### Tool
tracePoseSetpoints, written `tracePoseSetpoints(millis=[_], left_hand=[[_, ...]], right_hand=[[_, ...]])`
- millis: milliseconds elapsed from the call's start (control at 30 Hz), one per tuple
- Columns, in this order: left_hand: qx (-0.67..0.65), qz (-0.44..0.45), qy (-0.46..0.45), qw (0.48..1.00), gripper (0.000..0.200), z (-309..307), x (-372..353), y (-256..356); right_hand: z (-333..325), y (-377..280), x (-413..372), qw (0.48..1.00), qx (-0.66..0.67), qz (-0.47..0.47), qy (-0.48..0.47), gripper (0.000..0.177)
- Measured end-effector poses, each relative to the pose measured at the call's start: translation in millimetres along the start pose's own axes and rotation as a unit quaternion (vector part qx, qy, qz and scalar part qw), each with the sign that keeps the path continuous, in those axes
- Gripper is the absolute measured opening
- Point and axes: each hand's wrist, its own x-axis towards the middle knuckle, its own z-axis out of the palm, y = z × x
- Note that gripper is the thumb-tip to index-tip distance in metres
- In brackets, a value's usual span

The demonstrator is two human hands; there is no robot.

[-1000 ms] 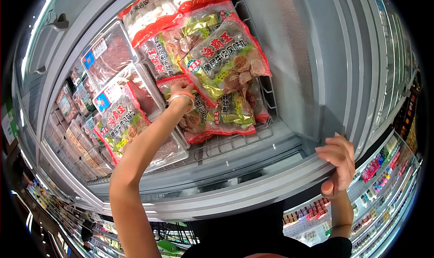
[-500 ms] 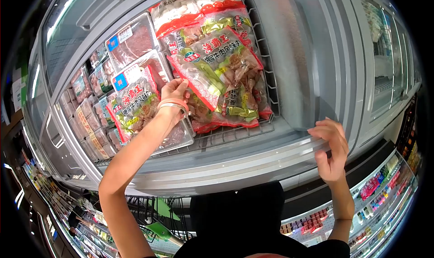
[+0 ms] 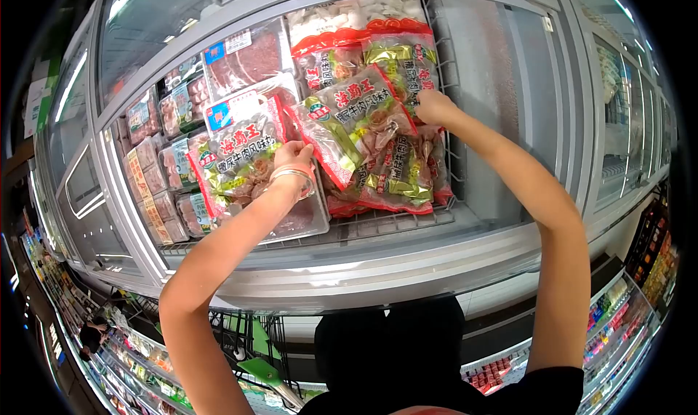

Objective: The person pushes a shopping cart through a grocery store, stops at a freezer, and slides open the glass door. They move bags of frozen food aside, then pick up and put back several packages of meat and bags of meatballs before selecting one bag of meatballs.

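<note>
My left hand [image 3: 293, 162] has its fingers closed between two red-edged meatball bags. Its fingertips are by the lower left edge of the middle bag [image 3: 356, 121]; what they pinch is hidden. The left bag [image 3: 240, 153] lies tilted on clear meat trays beside this hand. Reaching in from the right, my right hand [image 3: 436, 110] has curled fingers against the right side of the bag pile, at a green and red bag [image 3: 403, 59]. Its fingertips are partly hidden, so what they hold is unclear. More similar bags [image 3: 400, 171] lie under the middle bag.
A wire basket [image 3: 449, 73] borders the pile inside the freezer, whose front rail [image 3: 378, 266] runs below. Packed meat trays [image 3: 247, 55] and smaller packs [image 3: 149, 190] lie to the left. A shopping cart [image 3: 251, 342] stands at lower left, with store shelves [image 3: 502, 368] behind.
My right hand has moved from the freezer's front rail up to the right side of the pile. The middle bag has shifted left relative to the bags beneath. The view has shifted too.
</note>
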Motion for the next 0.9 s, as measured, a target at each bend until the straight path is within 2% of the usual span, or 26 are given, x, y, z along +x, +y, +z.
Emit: tracePoseSetpoints(millis=[100, 167, 233, 333, 433, 567, 633, 700, 767, 900], left_hand=[[-0.013, 0.013, 0.016, 1.000, 0.017, 0.1, 3.0, -3.7], [0.004, 0.049, 0.010, 0.999, 0.015, -0.3, 7.5, -10.0], [0.007, 0.079, 0.011, 0.997, 0.015, 3.3, 14.6, -18.3], [0.114, 0.170, 0.042, 0.978, 0.014, 6.2, 18.4, -18.4], [0.132, 0.246, 0.043, 0.959, 0.013, 10.4, 15.4, -11.8], [0.163, 0.277, 0.041, 0.946, 0.013, 11.3, 8.9, 4.7], [0.156, 0.276, 0.017, 0.948, 0.014, 8.7, 2.9, 12.5], [0.158, 0.337, -0.007, 0.928, 0.013, 3.0, -4.6, 20.0], [0.117, 0.371, -0.049, 0.920, 0.012, -0.6, -28.0, 39.3], [0.130, 0.350, -0.156, 0.915, 0.011, -27.8, -98.2, 95.6]], right_hand=[[20.8, 2.5, 26.7, 0.992, 0.095, -0.011, 0.085, 0.022], [23.5, -3.0, 21.0, 0.987, 0.118, -0.047, 0.096, 0.019], [25.1, -6.9, 16.0, 0.991, 0.100, -0.036, 0.084, 0.019], [32.7, -3.6, 13.2, 0.985, 0.166, 0.043, 0.004, 0.015], [49.1, -2.9, 20.4, 0.968, 0.241, 0.061, -0.023, 0.010], [48.7, -16.8, 13.9, 0.973, 0.227, 0.034, -0.008, 0.011], [40.0, -27.3, 3.8, 0.976, 0.212, 0.043, -0.018, 0.013], [50.8, -20.8, 6.9, 0.971, 0.237, 0.021, -0.017, 0.014], [70.3, -8.6, 14.9, 0.932, 0.356, -0.026, -0.065, 0.014], [57.8, -26.4, -13.7, 0.902, 0.412, -0.009, -0.128, 0.013]])
